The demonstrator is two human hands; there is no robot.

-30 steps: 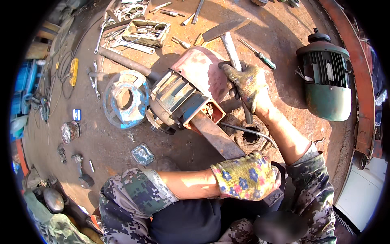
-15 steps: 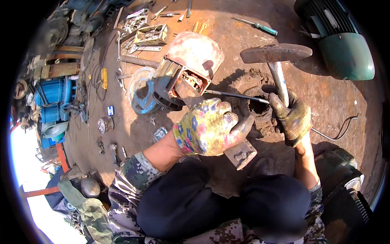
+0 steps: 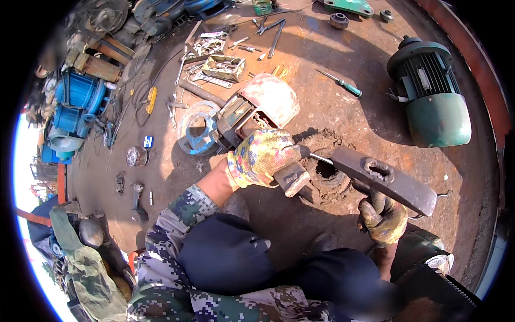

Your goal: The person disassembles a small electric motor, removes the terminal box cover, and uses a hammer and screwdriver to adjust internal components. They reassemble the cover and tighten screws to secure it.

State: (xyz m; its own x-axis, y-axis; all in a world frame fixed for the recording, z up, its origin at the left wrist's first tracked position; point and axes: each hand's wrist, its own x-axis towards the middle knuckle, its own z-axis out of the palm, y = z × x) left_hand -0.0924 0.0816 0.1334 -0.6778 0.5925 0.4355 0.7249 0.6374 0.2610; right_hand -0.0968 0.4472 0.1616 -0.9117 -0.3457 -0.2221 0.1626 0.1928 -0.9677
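My left hand [image 3: 265, 158], in a patterned knit glove, is wrapped round a flat metal bar [image 3: 294, 181] whose blunt end sticks out beside it. Just beyond that hand, a dusty electric motor [image 3: 271, 99] lies with its wiring opening partly showing; the hand hides the bar's far end. My right hand [image 3: 382, 217], gloved too, is closed on the hammer's handle, mostly covered by the raised hammer head [image 3: 405, 188]. Between the hands a thin cable [image 3: 322, 158] crosses over a ring-shaped dirt-caked part [image 3: 327, 188] on the ground.
A green motor [image 3: 437, 107] stands at right, with a screwdriver [image 3: 343, 84] nearby. Beyond the dusty motor are a tray of tools [image 3: 224, 67] and several wrenches. A blue flanged ring [image 3: 196, 129] lies left of it. Blue machines [image 3: 80, 102] line the far left.
The hammer has swung lower and turned, its head now slanting down to the right in front of my right hand. My left hand still grips the bar. The view has shifted, showing more ground beyond.
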